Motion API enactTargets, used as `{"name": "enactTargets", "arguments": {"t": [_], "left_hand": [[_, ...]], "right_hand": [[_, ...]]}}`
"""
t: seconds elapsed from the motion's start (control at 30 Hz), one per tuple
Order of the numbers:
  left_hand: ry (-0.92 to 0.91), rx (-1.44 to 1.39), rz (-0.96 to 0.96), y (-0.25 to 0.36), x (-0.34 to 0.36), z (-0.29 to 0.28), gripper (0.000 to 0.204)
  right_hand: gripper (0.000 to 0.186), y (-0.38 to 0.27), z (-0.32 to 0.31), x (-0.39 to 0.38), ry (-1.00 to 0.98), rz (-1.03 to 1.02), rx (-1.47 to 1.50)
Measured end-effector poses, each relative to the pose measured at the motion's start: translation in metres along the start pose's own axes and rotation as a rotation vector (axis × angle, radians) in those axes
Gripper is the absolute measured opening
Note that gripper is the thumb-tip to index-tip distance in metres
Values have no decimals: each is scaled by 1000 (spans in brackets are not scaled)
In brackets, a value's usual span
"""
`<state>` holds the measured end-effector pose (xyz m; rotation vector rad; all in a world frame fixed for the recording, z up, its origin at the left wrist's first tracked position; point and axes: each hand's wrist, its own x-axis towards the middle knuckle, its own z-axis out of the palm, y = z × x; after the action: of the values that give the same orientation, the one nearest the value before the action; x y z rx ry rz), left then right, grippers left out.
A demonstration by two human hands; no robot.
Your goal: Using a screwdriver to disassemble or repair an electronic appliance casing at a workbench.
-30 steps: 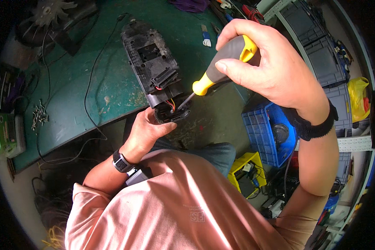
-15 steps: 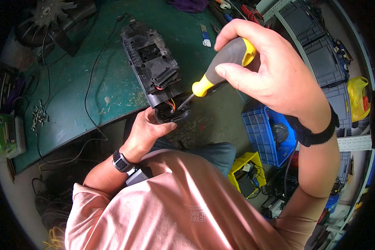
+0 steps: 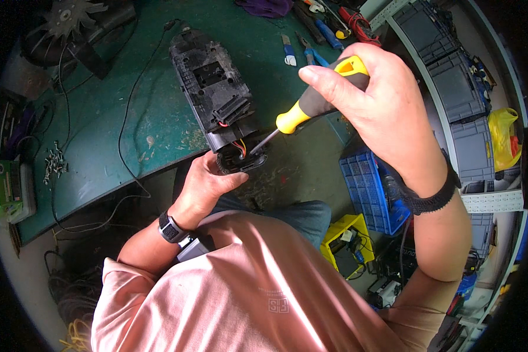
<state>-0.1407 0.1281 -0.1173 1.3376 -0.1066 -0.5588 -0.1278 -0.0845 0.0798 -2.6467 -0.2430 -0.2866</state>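
A long black plastic housing [image 3: 208, 76] lies on the green workbench, its near end reaching past the bench edge. My left hand [image 3: 208, 185] is closed round the small end piece [image 3: 249, 163] at that near end, thumb stretched along its lower rim. Red and yellow wires [image 3: 239, 146] run between this piece and the housing. In my right hand [image 3: 378, 97] is a screwdriver [image 3: 299, 114] with a grey and yellow handle, gripped near its top. Its shaft slants down to the left into the end piece; the tip is hidden there.
Small screws [image 3: 55, 161] lie piled on the workbench [image 3: 100, 188] at left, near a thin black cable. Pliers [image 3: 308, 51] and other hand tools lie at the far right. Below right stand a blue crate [image 3: 358, 182] and a yellow bin [image 3: 334, 232], beside shelves of grey boxes [image 3: 469, 141].
My right hand has turned about the screwdriver and shifted slightly, its thumb now higher over the handle. The handle has rolled, and the pliers show more. My left hand and the housing stay put.
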Motion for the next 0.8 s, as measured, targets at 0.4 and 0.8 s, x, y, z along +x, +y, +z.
{"name": "enactTargets", "arguments": {"t": [0.4, 0.8], "left_hand": [[-7, 55, -4, 1, 1, -2, 41], [-9, 46, 20, 2, 1, -1, 40]], "right_hand": [[29, 11, -4, -24, -61, -22, 178], [24, 10, 1, -14, -23, 75, 213]]}}
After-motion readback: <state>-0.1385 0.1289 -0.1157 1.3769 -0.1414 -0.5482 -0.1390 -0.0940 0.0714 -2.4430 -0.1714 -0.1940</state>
